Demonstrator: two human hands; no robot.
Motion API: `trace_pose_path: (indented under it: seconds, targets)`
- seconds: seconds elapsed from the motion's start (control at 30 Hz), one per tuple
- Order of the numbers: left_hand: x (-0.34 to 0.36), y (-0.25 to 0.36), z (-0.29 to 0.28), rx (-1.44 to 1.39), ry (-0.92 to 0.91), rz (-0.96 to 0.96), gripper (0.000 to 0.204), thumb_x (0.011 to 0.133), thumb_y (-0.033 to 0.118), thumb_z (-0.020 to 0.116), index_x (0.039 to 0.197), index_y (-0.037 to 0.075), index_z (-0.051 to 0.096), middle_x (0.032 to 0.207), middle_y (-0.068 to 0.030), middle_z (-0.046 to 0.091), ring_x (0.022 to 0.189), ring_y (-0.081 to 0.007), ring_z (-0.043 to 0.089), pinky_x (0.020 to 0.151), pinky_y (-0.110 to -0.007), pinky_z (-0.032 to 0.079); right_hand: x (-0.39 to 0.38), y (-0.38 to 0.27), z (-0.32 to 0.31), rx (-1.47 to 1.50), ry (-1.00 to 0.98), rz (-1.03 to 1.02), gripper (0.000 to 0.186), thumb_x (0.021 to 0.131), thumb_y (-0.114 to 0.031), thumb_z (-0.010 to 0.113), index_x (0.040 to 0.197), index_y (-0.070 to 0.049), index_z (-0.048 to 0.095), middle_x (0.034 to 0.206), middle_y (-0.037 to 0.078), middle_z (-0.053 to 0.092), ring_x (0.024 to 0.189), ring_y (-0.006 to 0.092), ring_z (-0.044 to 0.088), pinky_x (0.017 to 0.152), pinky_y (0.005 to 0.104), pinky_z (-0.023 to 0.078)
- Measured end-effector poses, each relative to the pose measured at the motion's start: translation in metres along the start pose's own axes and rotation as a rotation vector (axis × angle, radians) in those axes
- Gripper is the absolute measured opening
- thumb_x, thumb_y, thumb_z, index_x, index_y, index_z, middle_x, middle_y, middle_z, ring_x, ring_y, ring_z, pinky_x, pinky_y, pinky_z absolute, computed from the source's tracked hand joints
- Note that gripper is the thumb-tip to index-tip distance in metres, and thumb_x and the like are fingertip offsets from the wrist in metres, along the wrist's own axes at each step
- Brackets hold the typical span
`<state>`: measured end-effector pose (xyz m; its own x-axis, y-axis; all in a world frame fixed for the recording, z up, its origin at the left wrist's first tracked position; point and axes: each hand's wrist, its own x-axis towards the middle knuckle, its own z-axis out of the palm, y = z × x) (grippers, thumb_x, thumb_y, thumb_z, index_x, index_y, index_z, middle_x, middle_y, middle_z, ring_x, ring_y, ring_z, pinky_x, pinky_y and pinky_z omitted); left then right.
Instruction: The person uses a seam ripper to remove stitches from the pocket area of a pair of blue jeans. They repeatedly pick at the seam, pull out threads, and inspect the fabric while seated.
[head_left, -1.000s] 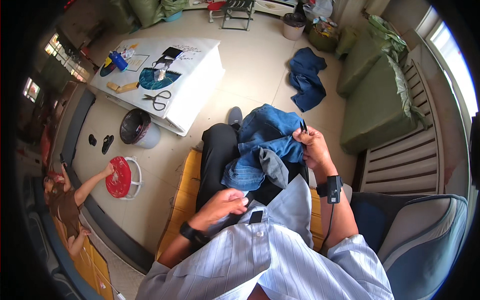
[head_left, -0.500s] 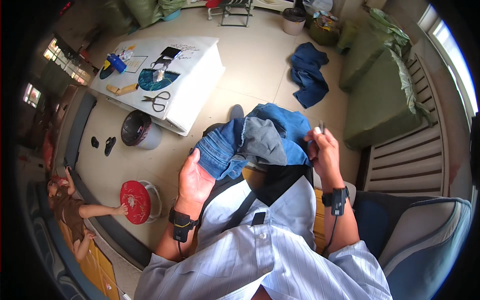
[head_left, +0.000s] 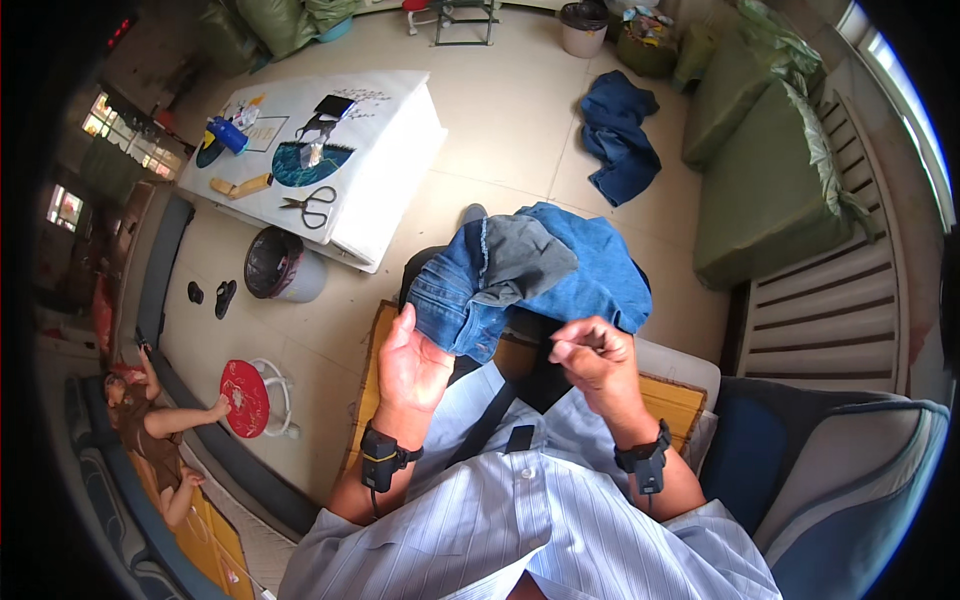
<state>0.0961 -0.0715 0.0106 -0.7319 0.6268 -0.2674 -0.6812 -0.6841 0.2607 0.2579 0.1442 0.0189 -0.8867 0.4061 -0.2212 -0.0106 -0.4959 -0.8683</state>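
A pair of blue jeans (head_left: 590, 262) lies bunched over my lap, its grey pocket lining (head_left: 527, 255) turned outward. My left hand (head_left: 412, 370) holds the stitched waistband end, palm up, the thumb along its edge and the other fingers hidden beneath the denim. Just to the right, my right hand (head_left: 598, 368) is raised in front of the jeans near my body. Its thumb and forefinger are pinched together and the remaining fingers curled; whatever is between them is too small to make out.
A white-covered table (head_left: 390, 170) at the left carries black scissors (head_left: 312, 207) and a blue bottle (head_left: 228, 135). Near it stand a trash bin (head_left: 285, 268) and a red stool (head_left: 245, 399). Another denim piece (head_left: 618, 135) lies on the floor. A person (head_left: 160, 435) reclines at far left; green sacks (head_left: 770, 200) line the right.
My right hand has come down and inward from the right side of the jeans; the small dark tool in its fingers no longer shows. The left hand, still on the waistband, has shifted slightly right.
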Motion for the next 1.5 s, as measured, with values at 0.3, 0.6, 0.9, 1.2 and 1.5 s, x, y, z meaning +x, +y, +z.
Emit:
trace_pose_path:
  seconds: [0.3, 0.6, 0.9, 1.2, 1.5]
  targets:
    - [-0.033, -0.041, -0.018, -0.084, 0.032, -0.183, 0.040, 0.105, 0.019, 0.053, 0.138, -0.004, 0.057, 0.138, -0.0161, 0.068, 0.127, -0.0291, 0.065, 0.114, -0.046, 0.049, 0.029, 0.022, 0.032, 0.417, 0.054, 0.242, 0.015, 0.097, -0.012, 0.073, 0.088, -0.006, 0.064, 0.064, 0.000, 0.056, 0.045, 0.0079, 0.040, 0.043, 0.0264, 0.032]
    - [-0.064, -0.036, -0.032, 0.416, 0.216, -0.592, 0.029, 0.105, 0.023, 0.060, 0.119, -0.001, 0.062, 0.119, -0.0179, 0.072, 0.106, -0.0303, 0.073, 0.094, -0.045, 0.060, 0.016, 0.030, 0.042, 0.179, 0.215, 0.039, 0.019, 0.084, 0.004, 0.071, 0.099, -0.006, 0.064, 0.076, -0.001, 0.061, 0.051, 0.0057, 0.048, 0.044, 0.0246, 0.038]
    - [-0.031, -0.021, 0.042, 1.613, -0.018, 0.364, 0.018, 0.094, 0.008, 0.076, 0.098, 0.003, 0.059, 0.089, -0.0073, 0.066, 0.073, -0.0152, 0.063, 0.065, -0.031, 0.051, -0.013, 0.016, 0.029, -0.153, 0.110, -0.114, 0.019, 0.090, 0.009, 0.062, 0.102, -0.003, 0.073, 0.090, -0.005, 0.066, 0.081, 0.0035, 0.058, 0.076, 0.0221, 0.047]
    - [0.000, -0.035, 0.111, 1.895, -0.606, 0.586, 0.044, 0.087, 0.001, 0.068, 0.130, 0.003, 0.065, 0.130, -0.0200, 0.063, 0.119, -0.0392, 0.063, 0.099, -0.044, 0.053, -0.015, 0.009, 0.028, -0.076, 0.052, -0.054, 0.020, 0.090, 0.007, 0.067, 0.106, -0.003, 0.073, 0.090, -0.006, 0.067, 0.082, 0.0027, 0.058, 0.078, 0.0227, 0.050]
    - [-0.015, -0.049, 0.053, 1.918, -0.780, 0.455, 0.012, 0.091, -0.001, 0.063, 0.102, 0.001, 0.068, 0.095, -0.0144, 0.064, 0.083, -0.0364, 0.068, 0.073, -0.046, 0.057, -0.012, 0.026, -0.003, 0.039, 0.156, 0.019, 0.011, 0.088, 0.001, 0.074, 0.096, -0.005, 0.070, 0.078, -0.003, 0.065, 0.056, 0.0023, 0.050, 0.050, 0.0222, 0.036]
